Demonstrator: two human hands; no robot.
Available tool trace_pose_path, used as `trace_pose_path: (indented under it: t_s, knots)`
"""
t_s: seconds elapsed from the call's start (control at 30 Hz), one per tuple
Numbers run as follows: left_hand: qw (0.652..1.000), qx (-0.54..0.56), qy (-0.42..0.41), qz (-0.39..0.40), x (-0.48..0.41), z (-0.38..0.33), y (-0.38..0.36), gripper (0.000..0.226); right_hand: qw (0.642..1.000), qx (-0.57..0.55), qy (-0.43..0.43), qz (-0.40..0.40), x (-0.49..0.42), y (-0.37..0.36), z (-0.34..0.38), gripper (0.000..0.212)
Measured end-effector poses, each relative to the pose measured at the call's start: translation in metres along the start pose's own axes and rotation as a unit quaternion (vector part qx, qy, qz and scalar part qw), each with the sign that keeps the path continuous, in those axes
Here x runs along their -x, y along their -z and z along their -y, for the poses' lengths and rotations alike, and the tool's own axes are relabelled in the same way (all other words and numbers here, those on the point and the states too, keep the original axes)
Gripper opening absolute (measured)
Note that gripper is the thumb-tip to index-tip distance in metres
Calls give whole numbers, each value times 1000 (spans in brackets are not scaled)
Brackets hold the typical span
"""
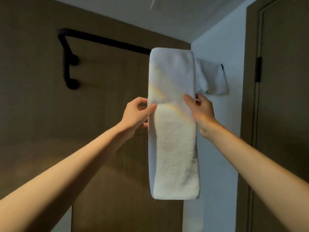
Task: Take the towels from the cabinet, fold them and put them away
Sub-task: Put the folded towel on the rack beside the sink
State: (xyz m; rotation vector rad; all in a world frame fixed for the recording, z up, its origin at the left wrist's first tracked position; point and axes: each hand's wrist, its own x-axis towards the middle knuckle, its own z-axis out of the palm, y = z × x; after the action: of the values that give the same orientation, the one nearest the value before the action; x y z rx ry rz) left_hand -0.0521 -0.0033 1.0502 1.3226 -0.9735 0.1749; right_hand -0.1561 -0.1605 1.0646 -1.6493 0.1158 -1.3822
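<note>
While draped over the black rail, the white towel hangs as a long, narrow folded strip, plush and fluffy. Left hand pinches its left edge; right hand pinches its right edge. Second towel hangs just beside, right.

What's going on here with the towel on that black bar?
A person is hanging a folded white towel over a black wall rail. The left hand and right hand pinch the front flap's lower corners, as if evening it. A smaller white towel already hangs to its right.
</note>
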Motion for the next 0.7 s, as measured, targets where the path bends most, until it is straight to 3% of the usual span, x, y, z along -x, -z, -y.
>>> trace_pose_path:
  t_s: [0.3,0.47,0.7]
  knots:
    - [998,40,-51,21,-93,-38,-8,25,998,40,14,-37,-96,-11,31,22]
    - [997,48,-58,-34,-147,-41,-23,23,995,59,22,-80,-136,-29,33,23]
    - [988,54,-79,-124,-211,-40,-43,17,999,3,32,3,-164,-35,23,43]
